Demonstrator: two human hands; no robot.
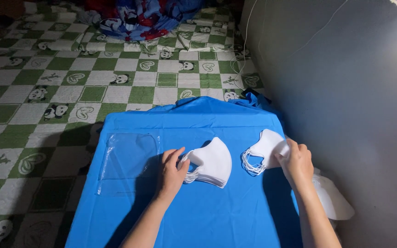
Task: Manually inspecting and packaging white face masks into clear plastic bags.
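On a blue cloth (194,216) lie two stacks of white face masks. My left hand (173,169) rests on the left edge of the middle stack (213,161), fingers touching its ear loops. My right hand (296,161) grips the right side of the smaller stack (265,148), whose white loops hang out at its lower left. A clear plastic bag (127,158) lies flat on the cloth, to the left of my left hand.
More white masks (331,200) sit off the cloth's right edge by a grey wall (345,82). A green and white checked sheet (70,92) with panda prints surrounds the cloth. Crumpled blue and red fabric (138,18) lies at the far end.
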